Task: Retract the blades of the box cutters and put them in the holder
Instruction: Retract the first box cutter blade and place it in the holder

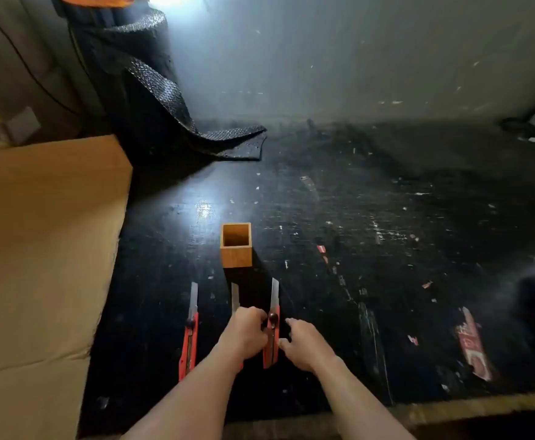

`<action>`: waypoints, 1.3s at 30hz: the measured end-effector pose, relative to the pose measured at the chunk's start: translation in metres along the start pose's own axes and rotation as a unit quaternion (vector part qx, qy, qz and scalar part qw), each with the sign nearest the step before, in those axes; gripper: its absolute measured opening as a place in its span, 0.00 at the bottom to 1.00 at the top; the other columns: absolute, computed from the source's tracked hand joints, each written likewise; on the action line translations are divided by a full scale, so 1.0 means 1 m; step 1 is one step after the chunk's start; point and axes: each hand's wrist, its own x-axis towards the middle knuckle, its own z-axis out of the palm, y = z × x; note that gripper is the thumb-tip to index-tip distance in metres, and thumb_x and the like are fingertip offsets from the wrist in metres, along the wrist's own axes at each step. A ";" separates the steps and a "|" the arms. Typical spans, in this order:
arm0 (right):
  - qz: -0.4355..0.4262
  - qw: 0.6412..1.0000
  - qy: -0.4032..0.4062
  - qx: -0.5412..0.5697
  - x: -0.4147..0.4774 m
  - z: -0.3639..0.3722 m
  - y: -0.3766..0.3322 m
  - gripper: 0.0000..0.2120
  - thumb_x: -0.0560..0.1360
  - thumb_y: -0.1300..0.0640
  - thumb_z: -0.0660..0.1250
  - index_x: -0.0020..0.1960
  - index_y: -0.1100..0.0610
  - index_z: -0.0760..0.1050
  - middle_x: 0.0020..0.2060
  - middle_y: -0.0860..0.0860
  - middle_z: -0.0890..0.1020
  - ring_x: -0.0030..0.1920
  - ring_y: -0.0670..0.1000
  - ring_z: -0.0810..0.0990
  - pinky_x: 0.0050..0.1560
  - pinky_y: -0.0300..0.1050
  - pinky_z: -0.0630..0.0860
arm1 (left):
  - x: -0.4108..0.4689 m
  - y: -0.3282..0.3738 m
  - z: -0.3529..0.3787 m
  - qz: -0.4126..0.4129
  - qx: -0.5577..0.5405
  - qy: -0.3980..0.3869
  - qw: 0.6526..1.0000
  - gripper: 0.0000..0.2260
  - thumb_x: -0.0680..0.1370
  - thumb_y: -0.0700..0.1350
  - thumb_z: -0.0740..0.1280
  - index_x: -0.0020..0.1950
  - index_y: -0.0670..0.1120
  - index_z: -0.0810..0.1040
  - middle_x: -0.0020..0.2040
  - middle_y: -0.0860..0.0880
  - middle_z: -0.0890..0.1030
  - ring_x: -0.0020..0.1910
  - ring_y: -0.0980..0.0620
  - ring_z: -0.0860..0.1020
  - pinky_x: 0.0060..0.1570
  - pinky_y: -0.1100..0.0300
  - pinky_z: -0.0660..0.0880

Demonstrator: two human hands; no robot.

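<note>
Both hands, left and right, clasped on right-most cutter, blade out, pointing away toward holder just beyond.

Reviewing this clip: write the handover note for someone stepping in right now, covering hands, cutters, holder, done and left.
Left hand and right hand both grip the right cutter, blade out.
Middle cutter lies mostly hidden under the left hand, blade out.
Left cutter lies untouched on the black table, blade out.
Wooden holder stands just beyond the blades, with no cutter in it.
Done: nothing stored.
Left: retract all three blades, then put each cutter in the holder.
</note>
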 end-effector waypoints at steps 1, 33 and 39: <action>0.002 1.000 0.002 0.006 0.001 0.006 0.001 0.26 0.80 0.51 0.67 0.76 0.55 0.68 0.69 0.54 0.75 0.67 0.55 0.77 0.67 0.53 0.76 | 0.003 -0.003 0.007 -0.012 -0.019 -0.002 1.000 0.05 0.77 0.44 0.70 0.47 0.49 0.86 0.42 0.52 0.86 0.43 0.54 0.85 0.46 0.56 0.84; -0.197 0.910 0.111 0.346 0.022 -0.113 -0.103 0.17 0.75 0.66 0.73 0.62 0.59 0.77 0.50 0.54 0.87 0.48 0.50 0.87 0.45 0.46 0.86 | 0.029 0.034 -0.154 -0.017 -0.416 0.100 0.904 0.14 0.76 0.28 0.70 0.56 0.44 0.82 0.52 0.41 0.87 0.49 0.43 0.88 0.49 0.45 0.85; -0.256 0.894 0.090 0.358 0.019 -0.139 -0.147 0.16 0.78 0.70 0.67 0.63 0.59 0.74 0.50 0.60 0.86 0.47 0.56 0.88 0.49 0.54 0.86 | 0.018 0.038 -0.205 0.037 -0.467 0.103 0.877 0.18 0.78 0.27 0.67 0.63 0.43 0.80 0.49 0.40 0.88 0.44 0.43 0.89 0.42 0.49 0.85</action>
